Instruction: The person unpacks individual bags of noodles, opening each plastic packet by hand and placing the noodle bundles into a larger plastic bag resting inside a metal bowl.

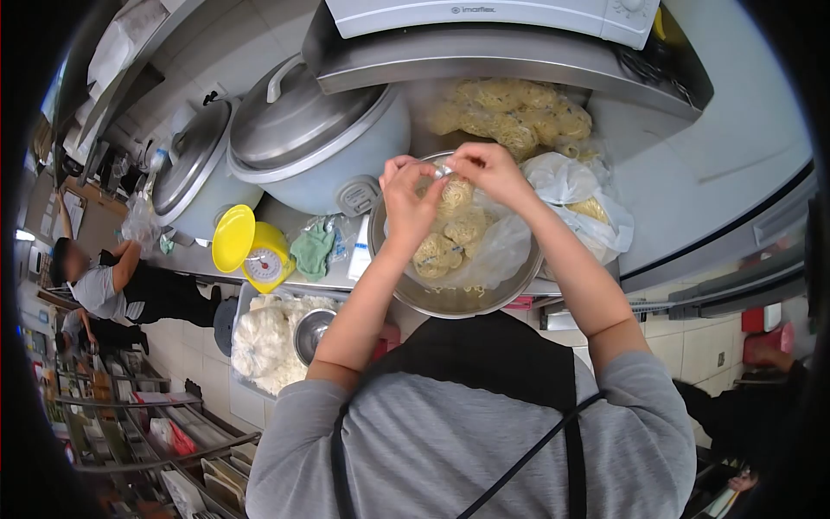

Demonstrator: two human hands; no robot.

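Observation:
My left hand and my right hand meet over a large metal bowl. Both are closed, pinching the gathered top of a clear plastic bag between the fingertips. Pale noodles fill that bag, just below my fingers. Lower in the bowl sit more bagged noodle bundles, with a loose sheet of clear plastic at their right. A few loose noodle strands lie near the bowl's front wall.
Behind the bowl are several bags of noodles, and a white plastic bag lies right. Large lidded cookers, a yellow scale and a green cloth stand left. A tub of white food sits below. Other people work nearby.

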